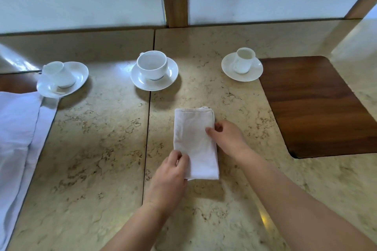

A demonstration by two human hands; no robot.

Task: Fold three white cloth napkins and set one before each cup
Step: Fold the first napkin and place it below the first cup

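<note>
Napkin [194,144] lies folded on the table [98,149], nearer than the middle cup [152,65]. We pinch its near-left corner with our left hand [169,179] and its right edge with our right hand [226,138] — likely squaring it. Open stone lies ahead — room to slide forward.
</note>
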